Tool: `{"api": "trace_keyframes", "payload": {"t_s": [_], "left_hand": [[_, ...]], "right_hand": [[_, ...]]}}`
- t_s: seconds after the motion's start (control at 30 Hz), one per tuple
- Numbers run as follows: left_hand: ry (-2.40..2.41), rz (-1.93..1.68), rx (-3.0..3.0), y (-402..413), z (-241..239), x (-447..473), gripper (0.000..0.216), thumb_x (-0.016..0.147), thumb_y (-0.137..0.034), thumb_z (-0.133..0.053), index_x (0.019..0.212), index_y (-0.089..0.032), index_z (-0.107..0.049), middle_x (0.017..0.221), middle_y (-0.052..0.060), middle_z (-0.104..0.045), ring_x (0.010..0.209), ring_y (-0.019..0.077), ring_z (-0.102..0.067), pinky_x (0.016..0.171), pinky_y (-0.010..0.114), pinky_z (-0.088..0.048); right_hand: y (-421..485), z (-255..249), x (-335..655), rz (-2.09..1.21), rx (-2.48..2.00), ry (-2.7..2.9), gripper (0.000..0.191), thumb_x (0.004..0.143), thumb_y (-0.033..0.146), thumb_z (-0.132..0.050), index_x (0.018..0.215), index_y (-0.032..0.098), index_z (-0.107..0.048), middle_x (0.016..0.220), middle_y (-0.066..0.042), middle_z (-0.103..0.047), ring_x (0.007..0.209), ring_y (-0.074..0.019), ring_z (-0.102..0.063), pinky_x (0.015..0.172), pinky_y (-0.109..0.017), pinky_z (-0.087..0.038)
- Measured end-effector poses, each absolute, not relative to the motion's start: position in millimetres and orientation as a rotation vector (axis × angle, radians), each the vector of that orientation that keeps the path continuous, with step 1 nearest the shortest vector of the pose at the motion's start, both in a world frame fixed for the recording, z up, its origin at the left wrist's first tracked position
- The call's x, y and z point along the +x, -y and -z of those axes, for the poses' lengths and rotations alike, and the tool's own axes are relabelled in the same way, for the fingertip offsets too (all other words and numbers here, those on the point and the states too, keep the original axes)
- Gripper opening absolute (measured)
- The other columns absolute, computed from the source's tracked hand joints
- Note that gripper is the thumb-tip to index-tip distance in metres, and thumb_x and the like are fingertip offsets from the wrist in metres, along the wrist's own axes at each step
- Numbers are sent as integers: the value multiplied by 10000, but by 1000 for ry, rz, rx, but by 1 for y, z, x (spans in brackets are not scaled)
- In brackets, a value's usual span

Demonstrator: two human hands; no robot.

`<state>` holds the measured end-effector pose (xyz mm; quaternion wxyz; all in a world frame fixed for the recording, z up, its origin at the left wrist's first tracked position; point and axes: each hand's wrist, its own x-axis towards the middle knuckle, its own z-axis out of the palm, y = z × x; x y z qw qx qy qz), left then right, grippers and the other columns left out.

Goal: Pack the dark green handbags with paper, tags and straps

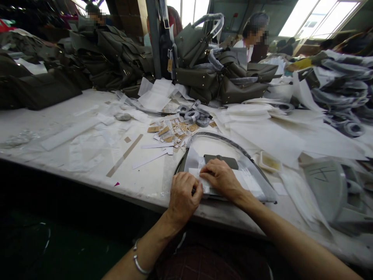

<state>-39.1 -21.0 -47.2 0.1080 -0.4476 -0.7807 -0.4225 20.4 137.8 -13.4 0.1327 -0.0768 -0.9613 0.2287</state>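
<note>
Both my hands rest at the near edge of a white work table (87, 155). My left hand (183, 196) is curled, its fingers pressed down on white wrapping paper (247, 181) that covers a dark grey bag strap (220, 160). My right hand (220, 177) lies right beside it, fingers bent and pinching the same paper at the strap's near end. A long curved grey handle (224, 140) arcs behind the hands. What lies under my fingers is hidden.
Small paper tags (171, 131) and rolls of grey tape (192, 114) lie behind the strap. Olive-grey handbags (204, 74) are piled at the back, wrapped handles (346, 85) at right. White sheets (268, 132) spread right. Two people sit beyond the table.
</note>
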Motion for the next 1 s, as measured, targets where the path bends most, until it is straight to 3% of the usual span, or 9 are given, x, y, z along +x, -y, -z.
{"api": "trace_keyframes", "payload": {"t_s": [0.13, 0.23, 0.33, 0.4, 0.5, 0.6, 0.67, 0.83, 1.0], "left_hand": [[2334, 1107, -1275, 16, 48, -43, 234, 872, -144, -533, 655, -208, -470, 658, 4, -508, 701, 179, -497, 695, 342, -395], [2301, 1027, -1322, 19, 44, -44, 209, 908, -153, -515, 706, -204, -503, 711, 17, -557, 721, 177, -536, 704, 336, -428], [2090, 924, -1500, 27, 38, -39, 96, 945, -161, -508, 898, -186, -587, 995, 73, -669, 983, 210, -612, 894, 387, -466], [1992, 820, -1615, 32, 36, -34, 146, 956, -170, -510, 1074, -177, -596, 1143, 83, -672, 1146, 231, -585, 1022, 430, -417], [2051, 692, -1676, 37, 37, -25, 262, 979, -213, -487, 1223, -146, -555, 1151, 87, -687, 1133, 231, -607, 1018, 432, -412], [2152, 648, -1641, 34, 38, -20, 288, 971, -254, -511, 1233, -141, -551, 1137, 97, -690, 1077, 242, -627, 971, 440, -427], [2179, 627, -1613, 32, 39, -18, 287, 955, -261, -545, 1218, -148, -558, 1120, 97, -692, 1053, 250, -630, 958, 444, -427], [2148, 585, -1595, 30, 40, -17, 279, 944, -224, -557, 1216, -162, -555, 1103, 82, -693, 1045, 245, -627, 962, 432, -409], [2047, 566, -1576, 31, 42, -19, 232, 962, -202, -503, 1173, -159, -590, 1060, 76, -701, 1014, 233, -629, 953, 408, -397]], "right_hand": [[-138, 21, 20, -696, -354, 2817, 99, 850, 195, -673, 754, 214, -688, 795, -10, -670, 823, -181, -573, 777, -324, -364], [-139, 22, 18, -771, -408, 2852, 100, 845, 204, -665, 747, 213, -679, 797, -7, -665, 817, -175, -573, 768, -309, -373], [-140, 19, 16, -817, -437, 2856, 92, 835, 192, -660, 747, 212, -672, 799, -4, -669, 801, -171, -576, 743, -295, -376], [-140, 17, 16, -811, -443, 2860, 92, 834, 184, -653, 747, 211, -669, 791, -4, -672, 789, -168, -578, 727, -287, -375], [-139, 15, 15, -799, -440, 2882, 92, 833, 189, -646, 744, 207, -662, 796, -5, -678, 791, -162, -587, 720, -274, -378], [-137, 13, 13, -734, -477, 2902, 13, 823, 195, -650, 813, 203, -651, 790, -5, -676, 758, -161, -592, 680, -265, -373], [-136, 11, 9, -665, -528, 2900, 68, 819, 206, -662, 883, 197, -642, 798, -15, -678, 739, -171, -595, 661, -271, -374], [-149, -6, 26, -647, -440, 2674, 140, 810, 190, -689, 944, 188, -649, 862, -36, -686, 813, -191, -617, 764, -305, -436], [-209, -34, 130, -518, -672, 2147, 180, 855, 383, -639, 874, 213, -695, 835, -26, -703, 766, -188, -629, 761, -315, -479]]}}
